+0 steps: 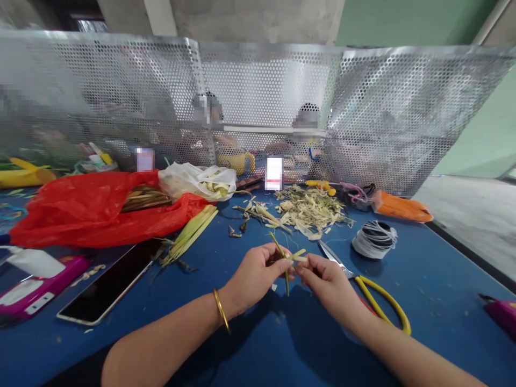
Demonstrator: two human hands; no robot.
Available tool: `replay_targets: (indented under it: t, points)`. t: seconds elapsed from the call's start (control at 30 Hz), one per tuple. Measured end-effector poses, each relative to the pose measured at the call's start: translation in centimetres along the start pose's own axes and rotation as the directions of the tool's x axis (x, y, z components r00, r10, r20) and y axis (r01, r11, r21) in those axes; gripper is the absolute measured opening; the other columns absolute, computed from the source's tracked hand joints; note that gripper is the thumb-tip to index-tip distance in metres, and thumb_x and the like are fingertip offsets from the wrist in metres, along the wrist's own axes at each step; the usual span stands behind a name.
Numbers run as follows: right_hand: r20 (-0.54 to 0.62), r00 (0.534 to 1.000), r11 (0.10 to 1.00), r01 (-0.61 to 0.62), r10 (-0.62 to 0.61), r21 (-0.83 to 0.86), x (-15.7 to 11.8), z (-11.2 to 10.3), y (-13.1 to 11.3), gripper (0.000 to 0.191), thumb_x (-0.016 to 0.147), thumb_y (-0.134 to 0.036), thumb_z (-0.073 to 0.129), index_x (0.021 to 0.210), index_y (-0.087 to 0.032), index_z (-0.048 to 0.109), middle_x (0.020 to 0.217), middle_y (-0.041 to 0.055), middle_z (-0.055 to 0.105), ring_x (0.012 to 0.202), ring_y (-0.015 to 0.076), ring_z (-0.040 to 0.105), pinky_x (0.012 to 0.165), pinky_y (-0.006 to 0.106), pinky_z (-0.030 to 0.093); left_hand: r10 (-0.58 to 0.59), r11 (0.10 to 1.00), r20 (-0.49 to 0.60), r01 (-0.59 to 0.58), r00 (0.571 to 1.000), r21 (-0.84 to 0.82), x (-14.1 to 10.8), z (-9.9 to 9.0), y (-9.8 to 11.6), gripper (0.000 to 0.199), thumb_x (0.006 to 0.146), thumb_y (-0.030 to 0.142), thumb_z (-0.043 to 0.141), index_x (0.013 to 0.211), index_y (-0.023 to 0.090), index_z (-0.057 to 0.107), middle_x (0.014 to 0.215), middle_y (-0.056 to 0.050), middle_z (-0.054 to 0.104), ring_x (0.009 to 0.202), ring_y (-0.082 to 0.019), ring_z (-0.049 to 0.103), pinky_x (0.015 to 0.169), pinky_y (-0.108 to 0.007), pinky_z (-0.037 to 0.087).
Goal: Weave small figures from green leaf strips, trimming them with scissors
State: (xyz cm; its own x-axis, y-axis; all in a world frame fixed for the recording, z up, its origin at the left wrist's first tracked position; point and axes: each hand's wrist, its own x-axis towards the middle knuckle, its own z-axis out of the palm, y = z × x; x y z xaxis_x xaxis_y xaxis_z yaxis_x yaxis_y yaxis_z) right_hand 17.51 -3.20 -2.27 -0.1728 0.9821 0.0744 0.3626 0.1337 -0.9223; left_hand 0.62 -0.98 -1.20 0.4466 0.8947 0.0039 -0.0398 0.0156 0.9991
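Pinched in my left hand (258, 271) is a small piece made of green plant strips (300, 253), crossed over each other above the blue table. My right hand (324, 279) is closed at the right end of the same piece, its thumb and finger pressed together on a strip tip. One thin strip stands up past the left thumb and reaches down below it. Scissors with yellow handles (389, 301) lie beside and partly beneath my right forearm. A gold bangle (221, 310) circles my left wrist.
Behind lie plant scraps (310, 207). A red plastic bag (84, 204) with stalks, a bundle of green strips (191, 234) and a phone (113, 282) lie left. A spool of white thread (374, 240) and an orange packet (401, 207) are right. A perforated metal screen (266, 80) stands behind.
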Motion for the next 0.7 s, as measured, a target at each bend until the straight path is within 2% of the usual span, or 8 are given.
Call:
replay_targets:
  t: [0.1,0.17,0.23,0.33,0.43,0.5,0.6,0.7]
  points:
    - [-0.027,0.982,0.967,0.178,-0.186,-0.180,-0.6,0.1,-0.2,0.024,0.089,-0.028,0.048,0.067,-0.019,0.052,0.061,-0.0022,0.048,0.058,0.0117,0.044,0.054,0.022,0.034,0.004,0.999,-0.052,-0.001,0.999,0.051,0.1,0.0,-0.1,0.014,0.080,0.026,0.060,0.085,0.014,0.061,0.076,-0.002,0.066,0.071,-0.015,0.062,0.071,-0.026,0.049]
    - [-0.002,0.950,0.896,0.295,-0.313,-0.331,-1.0,0.0,-0.4,0.021,0.092,-0.023,0.044,0.074,-0.019,0.055,0.068,0.0001,0.053,0.064,0.0129,0.049,0.059,0.023,0.037,0.019,0.995,-0.079,-0.010,0.997,0.104,0.0,0.1,0.0,0.013,0.080,0.026,0.060,0.083,0.013,0.062,0.075,-0.003,0.066,0.070,-0.015,0.062,0.069,-0.025,0.049]
    - [0.032,0.923,0.807,0.353,-0.385,-0.474,-1.3,0.1,-0.6,0.021,0.094,-0.020,0.040,0.080,-0.019,0.057,0.074,0.0022,0.056,0.066,0.0135,0.052,0.061,0.024,0.037,0.039,0.990,-0.116,-0.022,0.992,0.143,0.0,0.2,0.1,0.014,0.079,0.027,0.059,0.081,0.013,0.063,0.074,-0.003,0.066,0.068,-0.015,0.062,0.068,-0.025,0.049]
    - [0.098,0.882,0.633,0.404,-0.461,-0.660,-1.6,0.2,-0.6,0.023,0.094,-0.017,0.036,0.086,-0.019,0.057,0.074,0.0031,0.055,0.060,0.0135,0.050,0.056,0.024,0.034,0.080,0.979,-0.152,-0.049,0.985,0.200,-0.2,0.4,0.0,0.016,0.081,0.030,0.056,0.081,0.014,0.062,0.073,-0.002,0.065,0.067,-0.016,0.063,0.066,-0.025,0.049]
    - [0.216,0.808,0.483,0.516,-0.548,-0.708,-1.7,0.1,-0.7,0.025,0.092,-0.012,0.034,0.087,-0.018,0.058,0.071,0.0036,0.054,0.060,0.0142,0.049,0.055,0.025,0.033,0.120,0.934,-0.114,-0.073,0.986,0.349,-0.4,0.4,-0.4,0.018,0.083,0.031,0.052,0.082,0.016,0.063,0.072,-0.002,0.066,0.067,-0.016,0.062,0.064,-0.024,0.046]
    - [0.244,0.798,0.505,0.552,-0.552,-0.664,-1.7,-0.3,-1.0,0.026,0.091,-0.010,0.033,0.086,-0.018,0.058,0.071,0.0039,0.054,0.062,0.0145,0.049,0.056,0.024,0.034,0.116,0.887,-0.050,-0.081,0.992,0.454,-0.5,0.3,-0.5,0.018,0.084,0.029,0.050,0.079,0.017,0.064,0.070,-0.001,0.066,0.066,-0.015,0.061,0.062,-0.023,0.044]
    - [0.186,0.855,0.673,0.500,-0.484,-0.545,-1.1,-1.3,-1.4,0.025,0.091,-0.012,0.035,0.082,-0.019,0.057,0.072,0.0036,0.054,0.064,0.0138,0.050,0.058,0.024,0.037,0.049,0.864,0.068,-0.076,0.996,0.498,-0.7,0.1,-0.3,0.017,0.082,0.025,0.049,0.073,0.018,0.062,0.067,0.000,0.066,0.063,-0.014,0.061,0.060,-0.022,0.042]
    - [0.113,0.908,0.825,0.415,-0.404,-0.383,-0.2,-2.3,-1.3,0.021,0.090,-0.016,0.043,0.074,-0.019,0.056,0.073,0.0027,0.057,0.068,0.0136,0.052,0.062,0.025,0.039,-0.015,0.903,0.172,-0.061,0.985,0.426,-0.8,0.1,0.2,0.012,0.080,0.020,0.051,0.073,0.017,0.061,0.068,0.000,0.066,0.063,-0.013,0.062,0.060,-0.022,0.043]
